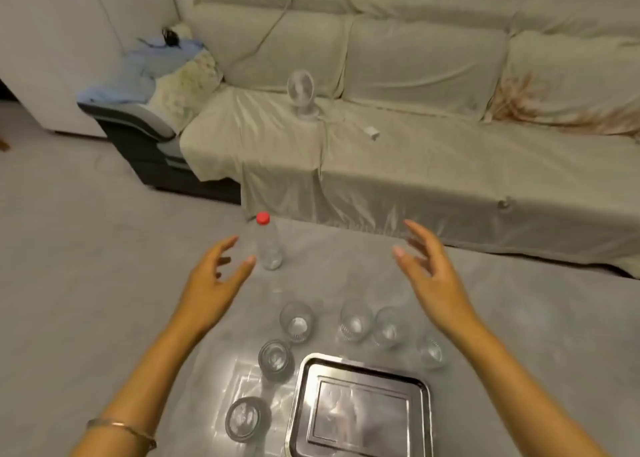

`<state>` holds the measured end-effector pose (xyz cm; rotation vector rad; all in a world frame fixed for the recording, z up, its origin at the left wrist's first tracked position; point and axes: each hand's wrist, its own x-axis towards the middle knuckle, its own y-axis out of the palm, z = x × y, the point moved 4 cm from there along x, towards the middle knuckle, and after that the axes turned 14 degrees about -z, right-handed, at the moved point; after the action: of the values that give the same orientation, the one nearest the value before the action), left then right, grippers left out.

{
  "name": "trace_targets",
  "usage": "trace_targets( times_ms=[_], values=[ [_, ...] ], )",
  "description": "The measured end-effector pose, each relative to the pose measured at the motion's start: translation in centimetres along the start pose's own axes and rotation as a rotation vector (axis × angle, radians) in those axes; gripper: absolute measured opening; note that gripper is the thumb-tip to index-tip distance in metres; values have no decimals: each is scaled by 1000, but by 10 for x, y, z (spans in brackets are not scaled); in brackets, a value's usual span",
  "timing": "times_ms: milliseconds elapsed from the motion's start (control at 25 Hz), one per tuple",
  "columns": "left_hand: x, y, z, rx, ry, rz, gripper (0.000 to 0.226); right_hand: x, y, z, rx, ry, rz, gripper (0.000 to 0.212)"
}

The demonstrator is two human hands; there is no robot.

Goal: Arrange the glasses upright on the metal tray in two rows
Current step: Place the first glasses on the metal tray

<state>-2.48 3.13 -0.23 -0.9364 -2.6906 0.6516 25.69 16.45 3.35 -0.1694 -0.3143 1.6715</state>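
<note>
A shiny metal tray (360,365) lies on the grey surface near the bottom, with nothing on it. Several clear glasses stand upright around it: one (297,321) beyond its left corner, two (354,321) (388,326) beyond its far edge, one (431,351) at its right, and two (276,359) (246,418) along its left side. My left hand (214,276) hovers above the surface left of the glasses, fingers spread, holding nothing. My right hand (433,276) hovers to the right, also spread and holding nothing.
A clear plastic bottle with a red cap (268,245) stands just beyond my left hand. Behind it runs a sofa under a pale cover (415,165), with a small white fan (301,93) and its cable on the seat.
</note>
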Motion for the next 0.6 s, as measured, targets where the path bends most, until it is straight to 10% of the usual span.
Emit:
trace_targets(
  times_ms=[200, 600],
  values=[
    [-32, 79, 126, 94, -42, 180, 64, -52, 119, -153, -24, 187, 338, 54],
    [-5, 177, 224, 119, 131, 428, 83, -46, 204, -304, 148, 279, 460, 47]
  ],
)
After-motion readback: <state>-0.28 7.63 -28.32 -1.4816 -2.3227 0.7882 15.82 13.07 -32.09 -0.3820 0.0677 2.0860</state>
